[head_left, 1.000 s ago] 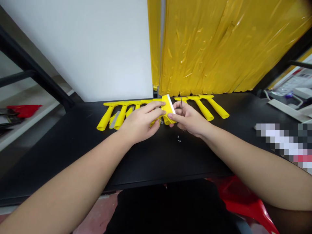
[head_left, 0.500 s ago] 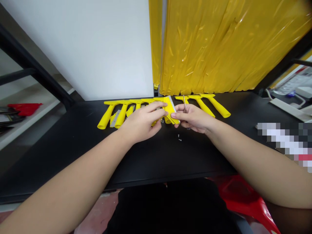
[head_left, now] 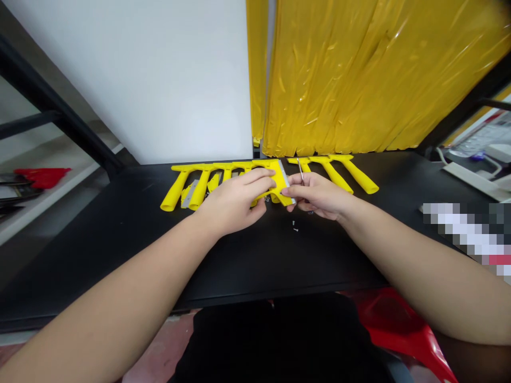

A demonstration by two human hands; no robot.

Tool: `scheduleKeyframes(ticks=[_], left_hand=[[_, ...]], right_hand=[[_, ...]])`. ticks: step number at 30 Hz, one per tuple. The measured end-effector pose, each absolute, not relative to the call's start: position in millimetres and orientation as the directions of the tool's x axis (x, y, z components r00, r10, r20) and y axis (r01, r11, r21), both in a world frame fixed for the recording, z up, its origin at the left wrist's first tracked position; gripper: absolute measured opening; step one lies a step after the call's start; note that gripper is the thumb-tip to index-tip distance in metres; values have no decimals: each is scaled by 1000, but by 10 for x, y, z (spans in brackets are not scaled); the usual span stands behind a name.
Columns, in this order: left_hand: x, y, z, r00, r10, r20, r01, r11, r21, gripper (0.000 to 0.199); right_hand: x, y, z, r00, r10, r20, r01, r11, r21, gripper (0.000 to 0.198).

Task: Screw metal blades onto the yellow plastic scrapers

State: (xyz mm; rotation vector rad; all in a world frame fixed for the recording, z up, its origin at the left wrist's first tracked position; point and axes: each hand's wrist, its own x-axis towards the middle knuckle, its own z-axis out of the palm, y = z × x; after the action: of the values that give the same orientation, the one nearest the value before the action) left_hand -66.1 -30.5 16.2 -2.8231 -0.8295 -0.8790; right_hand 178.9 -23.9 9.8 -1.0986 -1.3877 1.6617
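Note:
A yellow scraper (head_left: 277,183) with a metal blade along its right edge is held between my hands above the black table. My left hand (head_left: 241,194) is closed around its handle side, covering most of the handle. My right hand (head_left: 315,194) pinches the blade edge between thumb and fingers. From that same hand a thin metal shaft (head_left: 301,171), apparently a screwdriver's, sticks up; its lower end is mostly hidden. Two small screws (head_left: 294,226) lie on the table below. Several yellow handles (head_left: 171,191) stand in a row behind my left hand, with blade pieces (head_left: 190,193) among them.
More yellow handles (head_left: 347,173) lie behind my right hand. At the back stand a white panel (head_left: 171,80) and a stack wrapped in yellow film (head_left: 339,80). Black frame posts (head_left: 75,127) rise at the sides. A red stool (head_left: 403,324) is below the table (head_left: 255,266).
The scraper has turned slightly in my hands, so its flat yellow face and the notch beside the handle show more fully. My hands have barely moved.

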Motion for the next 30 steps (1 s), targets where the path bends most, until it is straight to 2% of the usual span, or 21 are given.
scheduleKeyframes(ticks=[9,15,21,30], left_hand=[[-663,-300,162,713,445,541,496,-866,58,29],[-709,-276,173,723,411,556,482,-876,21,42],[-723,-292,186,733,344,587,430,-903,-8,42],[-728,-293,189,735,298,609,417,-907,-60,43]], right_hand=[[1783,-238,91,-370,912,-177,24,-181,-983,27],[1883,-184,143,-321,936,-143,-96,-182,-979,22],[1925,-194,156,-447,891,-75,-233,-197,-952,29],[1913,-186,81,-501,857,-120,-290,-297,-910,39]])
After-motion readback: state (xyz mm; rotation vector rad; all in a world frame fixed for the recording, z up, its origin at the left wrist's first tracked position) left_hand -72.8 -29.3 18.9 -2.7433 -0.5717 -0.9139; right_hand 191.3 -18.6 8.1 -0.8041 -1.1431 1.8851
